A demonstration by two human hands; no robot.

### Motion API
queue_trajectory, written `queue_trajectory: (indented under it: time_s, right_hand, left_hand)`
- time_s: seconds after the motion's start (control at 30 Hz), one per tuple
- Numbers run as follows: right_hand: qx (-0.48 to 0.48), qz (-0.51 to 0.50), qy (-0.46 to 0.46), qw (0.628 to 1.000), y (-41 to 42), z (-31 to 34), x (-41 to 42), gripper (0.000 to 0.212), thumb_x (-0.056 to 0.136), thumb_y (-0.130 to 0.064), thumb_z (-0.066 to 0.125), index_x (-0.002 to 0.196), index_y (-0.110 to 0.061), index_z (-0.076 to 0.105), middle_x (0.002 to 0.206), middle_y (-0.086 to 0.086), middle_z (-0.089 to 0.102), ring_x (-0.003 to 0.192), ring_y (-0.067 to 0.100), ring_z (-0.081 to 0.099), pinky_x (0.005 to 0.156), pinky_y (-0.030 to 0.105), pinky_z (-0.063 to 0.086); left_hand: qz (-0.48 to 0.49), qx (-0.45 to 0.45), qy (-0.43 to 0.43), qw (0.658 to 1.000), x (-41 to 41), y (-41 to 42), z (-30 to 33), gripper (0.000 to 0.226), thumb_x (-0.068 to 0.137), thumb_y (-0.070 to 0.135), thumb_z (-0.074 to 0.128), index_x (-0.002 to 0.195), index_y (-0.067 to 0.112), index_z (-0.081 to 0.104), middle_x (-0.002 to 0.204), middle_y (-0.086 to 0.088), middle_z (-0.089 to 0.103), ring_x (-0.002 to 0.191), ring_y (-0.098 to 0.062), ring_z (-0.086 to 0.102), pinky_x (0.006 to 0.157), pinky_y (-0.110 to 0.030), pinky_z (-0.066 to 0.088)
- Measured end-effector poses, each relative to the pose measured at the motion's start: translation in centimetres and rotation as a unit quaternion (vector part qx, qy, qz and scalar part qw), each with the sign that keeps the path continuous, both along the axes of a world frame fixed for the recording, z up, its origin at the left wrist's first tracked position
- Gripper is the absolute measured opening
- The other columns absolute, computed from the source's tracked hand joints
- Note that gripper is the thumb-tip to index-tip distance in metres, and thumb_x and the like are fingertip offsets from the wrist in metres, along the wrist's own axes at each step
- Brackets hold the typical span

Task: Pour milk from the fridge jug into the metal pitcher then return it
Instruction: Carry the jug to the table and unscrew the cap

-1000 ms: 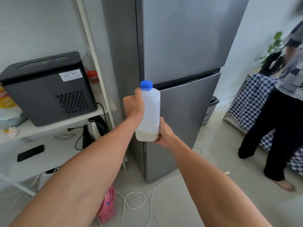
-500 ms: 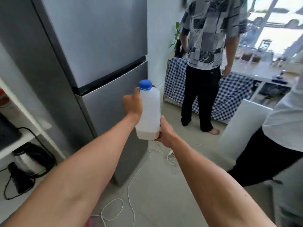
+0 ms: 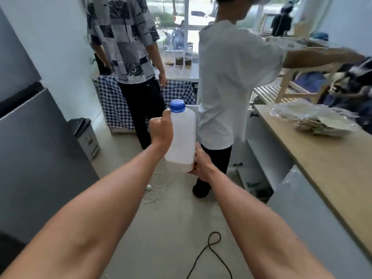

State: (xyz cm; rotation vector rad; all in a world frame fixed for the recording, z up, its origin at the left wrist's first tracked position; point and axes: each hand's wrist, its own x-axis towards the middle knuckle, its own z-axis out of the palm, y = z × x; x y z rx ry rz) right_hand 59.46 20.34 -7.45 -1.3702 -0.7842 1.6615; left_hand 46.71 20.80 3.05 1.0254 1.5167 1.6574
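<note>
Our view has swung from the fridge (image 3: 30,137) toward the tabletop (image 3: 322,168) at 2 o'clock.
Carrying step: left hand (image 3: 161,129) and right hand (image 3: 201,164) fingers clasp the milk jug (image 3: 182,137); next we find the unseen pitcher.

The scene is evenly and brightly lit by daylight admitted through the window (image 3: 181,19) at the upper centre of the frame, where the view outside is washed out; soft shadows only are cast on the floor (image 3: 173,228); motion blur is noted at the right edge, across the counter (image 3: 322,158) and the outstretched arm above it; wide-angle bending is seen at the left edge along the fridge (image 3: 30,137); the jug (image 3: 181,137) at centre is rendered fairly sharp.
</note>
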Motion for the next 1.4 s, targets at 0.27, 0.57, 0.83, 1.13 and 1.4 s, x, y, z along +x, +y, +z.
queue_trajectory:
  time_s: [0.27,0.57,0.83,1.13,1.4]
  right_hand:
    - [-0.014,-0.187,-0.036,0.981,-2.6,-4.3,19.7,0.092,0.058,-0.080,0.057,0.127,-0.019,0.067,0.123,0.011,0.072,0.098,0.030,0.072,0.076,0.044,0.062]
    - [-0.015,-0.329,-0.009,0.944,-18.2,0.0,35.3,0.048,0.098,-0.062,0.044,0.120,-0.024,0.063,0.113,0.006,0.070,0.100,0.030,0.068,0.079,0.048,0.062]
    - [-0.013,-0.481,0.027,0.876,-27.9,-1.5,44.5,0.056,0.090,-0.062,0.051,0.124,-0.021,0.067,0.121,0.005,0.073,0.102,0.030,0.071,0.083,0.049,0.061]
    - [-0.034,-0.573,0.006,0.819,-34.8,-2.5,48.9,0.056,0.092,-0.071,0.039,0.117,-0.028,0.065,0.107,0.004,0.076,0.101,0.029,0.071,0.076,0.041,0.060]
    - [-0.058,-0.620,-0.039,0.782,-35.2,-3.0,51.1,0.047,0.095,-0.070,0.035,0.095,-0.030,0.061,0.089,-0.007,0.068,0.091,0.015,0.062,0.076,0.029,0.046]
  left_hand:
    - [-0.154,-0.026,-0.045,0.987,18.4,-3.0,0.1,0.043,0.088,0.038,0.058,0.052,0.016,0.049,0.049,0.001,0.049,0.056,-0.021,0.047,0.057,-0.037,0.035]
    - [-0.343,-0.033,-0.005,0.939,37.5,-10.4,-0.7,0.050,0.099,0.038,0.053,0.058,0.009,0.054,0.058,-0.009,0.053,0.054,-0.021,0.045,0.056,-0.032,0.035]
    - [-0.495,-0.051,-0.003,0.868,49.6,-17.5,-1.3,0.048,0.092,0.042,0.054,0.055,0.016,0.041,0.058,-0.009,0.040,0.058,-0.021,0.035,0.056,-0.037,0.030]
    - [-0.621,-0.074,0.030,0.780,57.9,-23.2,-3.2,0.046,0.095,0.043,0.057,0.067,0.012,0.039,0.071,-0.011,0.036,0.065,-0.023,0.031,0.054,-0.034,0.026]
    - [-0.665,-0.076,0.038,0.742,61.2,-23.8,-6.1,0.053,0.098,0.046,0.053,0.064,0.014,0.028,0.067,-0.009,0.031,0.059,-0.019,0.027,0.053,-0.033,0.023]
